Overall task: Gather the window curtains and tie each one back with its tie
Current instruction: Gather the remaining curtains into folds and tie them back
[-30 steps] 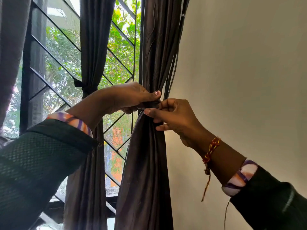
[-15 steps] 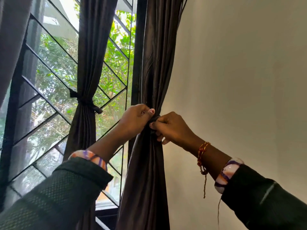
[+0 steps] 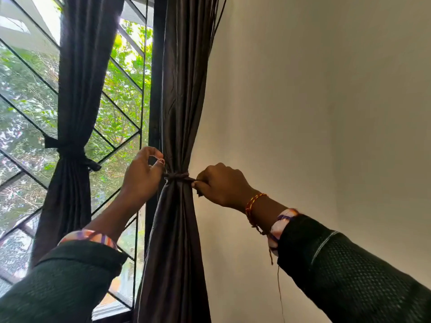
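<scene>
The right-hand curtain (image 3: 177, 113) hangs at the edge of the window (image 3: 121, 94), just beside the plain wall (image 3: 303, 113). It is gathered into a narrow waist at mid-height, and below that point the cloth spreads out again. A dark tie (image 3: 178, 177) is wrapped around the waist, and a knot is seen at its front.

The left hand (image 3: 142, 173) is held against the left side of the gathered curtain, level with the tie. Its thumb and forefinger are closed in a pinch at the cloth's edge; whether a tie end is held in that pinch cannot be told. The right hand (image 3: 221, 185) is placed on the right side of the curtain, with its fingers curled around the right end of the tie, which is drawn out sideways from the knot. A short tail of the tie is seen below the fist.

A second curtain (image 3: 77, 89) hangs further left, in front of the window. It is already bound at its waist by its own tie (image 3: 70, 151), with the ends projecting to either side.

A red and yellow thread band (image 3: 253, 202) is worn on the right wrist. Dark sleeves (image 3: 349, 271) cover both forearms.
</scene>
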A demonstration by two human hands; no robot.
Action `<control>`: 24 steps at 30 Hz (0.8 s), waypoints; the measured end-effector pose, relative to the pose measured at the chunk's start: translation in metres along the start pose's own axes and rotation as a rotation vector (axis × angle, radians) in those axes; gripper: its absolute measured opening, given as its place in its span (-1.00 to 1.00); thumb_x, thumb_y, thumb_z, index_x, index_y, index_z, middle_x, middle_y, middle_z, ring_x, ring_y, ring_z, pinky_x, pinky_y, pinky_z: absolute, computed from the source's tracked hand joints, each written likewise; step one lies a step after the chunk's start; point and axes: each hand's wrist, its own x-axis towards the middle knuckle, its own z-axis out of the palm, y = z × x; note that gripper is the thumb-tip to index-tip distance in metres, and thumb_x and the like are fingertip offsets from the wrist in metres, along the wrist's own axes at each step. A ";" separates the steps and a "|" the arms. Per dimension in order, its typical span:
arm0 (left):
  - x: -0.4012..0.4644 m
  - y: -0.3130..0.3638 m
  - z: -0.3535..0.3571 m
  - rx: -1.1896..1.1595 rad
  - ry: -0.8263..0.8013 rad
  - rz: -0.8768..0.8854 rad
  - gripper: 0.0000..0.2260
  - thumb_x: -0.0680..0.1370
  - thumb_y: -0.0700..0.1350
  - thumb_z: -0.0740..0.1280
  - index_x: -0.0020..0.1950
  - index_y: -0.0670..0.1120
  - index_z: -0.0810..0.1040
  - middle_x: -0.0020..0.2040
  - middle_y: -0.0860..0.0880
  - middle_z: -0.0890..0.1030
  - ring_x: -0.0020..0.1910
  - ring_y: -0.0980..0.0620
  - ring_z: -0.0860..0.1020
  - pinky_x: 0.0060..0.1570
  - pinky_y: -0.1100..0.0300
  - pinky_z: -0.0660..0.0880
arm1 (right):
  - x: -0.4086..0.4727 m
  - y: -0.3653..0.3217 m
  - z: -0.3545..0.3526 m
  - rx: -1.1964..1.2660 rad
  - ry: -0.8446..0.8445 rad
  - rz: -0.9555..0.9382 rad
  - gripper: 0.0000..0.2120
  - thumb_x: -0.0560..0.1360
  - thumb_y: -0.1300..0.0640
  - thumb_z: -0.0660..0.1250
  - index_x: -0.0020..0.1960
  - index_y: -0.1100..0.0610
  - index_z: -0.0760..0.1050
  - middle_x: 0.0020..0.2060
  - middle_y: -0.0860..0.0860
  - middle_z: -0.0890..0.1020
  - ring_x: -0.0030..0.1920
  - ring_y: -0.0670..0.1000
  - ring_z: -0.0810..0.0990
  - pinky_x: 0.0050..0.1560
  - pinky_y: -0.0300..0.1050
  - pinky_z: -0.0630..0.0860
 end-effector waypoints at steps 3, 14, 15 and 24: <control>0.000 0.000 -0.007 0.097 0.045 -0.011 -0.91 0.55 -0.24 0.20 -0.05 -0.06 0.42 -0.47 0.02 0.31 -0.54 0.11 0.28 -0.51 0.30 0.19 | 0.003 -0.004 0.001 -0.004 0.011 -0.034 -0.67 0.59 0.01 0.13 -0.03 0.13 0.62 -0.17 0.08 0.65 -0.20 0.07 0.54 -0.39 -0.25 0.23; -0.057 -0.017 -0.021 0.237 -0.311 -0.225 -0.84 0.53 -0.10 0.29 0.04 -0.16 0.49 -0.39 0.02 0.46 -0.46 0.13 0.37 -0.50 0.35 0.26 | -0.040 -0.026 0.074 0.758 0.020 0.366 -0.74 0.47 -0.10 0.27 0.09 0.00 0.41 0.02 0.04 0.60 0.02 0.15 0.60 0.05 0.19 0.54; -0.068 -0.022 -0.022 0.248 -0.368 -0.272 -0.83 0.53 -0.11 0.30 0.06 -0.16 0.48 -0.38 0.01 0.47 -0.45 0.14 0.39 -0.49 0.34 0.27 | -0.049 -0.031 0.084 0.796 -0.020 0.398 -0.67 0.46 -0.09 0.30 0.17 0.00 0.39 0.08 0.05 0.59 0.06 0.14 0.59 0.09 0.18 0.53; -0.187 -0.037 -0.072 0.464 -0.695 -0.505 -0.88 0.50 -0.18 0.31 -0.04 -0.18 0.61 -0.32 -0.01 0.56 -0.39 0.14 0.49 -0.30 0.35 0.43 | -0.127 -0.078 0.144 0.613 -0.405 0.476 -0.59 0.43 0.04 0.31 0.23 0.15 0.38 0.15 0.16 0.56 0.15 0.24 0.54 0.15 0.09 0.49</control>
